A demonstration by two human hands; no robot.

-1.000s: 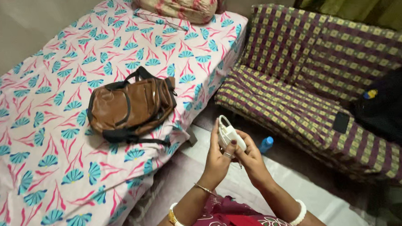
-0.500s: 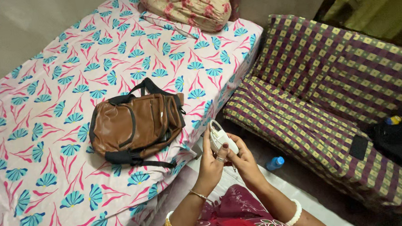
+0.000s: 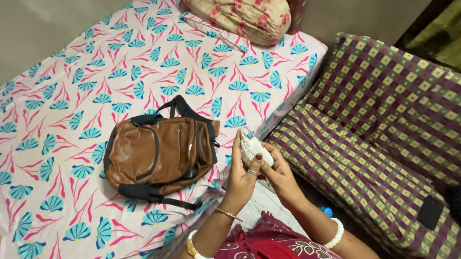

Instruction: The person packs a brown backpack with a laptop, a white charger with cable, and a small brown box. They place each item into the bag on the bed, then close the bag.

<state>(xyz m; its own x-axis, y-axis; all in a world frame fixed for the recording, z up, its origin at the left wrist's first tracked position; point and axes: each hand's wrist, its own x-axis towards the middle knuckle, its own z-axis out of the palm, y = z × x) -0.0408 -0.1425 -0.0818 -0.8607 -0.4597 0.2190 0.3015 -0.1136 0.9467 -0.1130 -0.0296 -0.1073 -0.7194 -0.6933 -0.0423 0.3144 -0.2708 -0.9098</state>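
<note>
- Holding charger [image 3: 254, 148] in both hands: left hand [image 3: 242, 172] grips its side, right hand [image 3: 279, 173] wraps it from below.
- Step looks like handling or winding it; next move needs a steady two-hand grip.
- Charger sits just right of bag [image 3: 160, 155], over the bed [image 3: 52, 92] edge.
- Long axis runs up-left, tip toward pillow [image 3: 236, 10].

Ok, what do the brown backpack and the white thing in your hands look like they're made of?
Brown backpack: leather or faux leather, by its smooth, slightly glossy creased surface; the black straps look like woven webbing. White object, held between left hand and right hand: probably hard plastic, smooth and matte, with a white cord.
</note>
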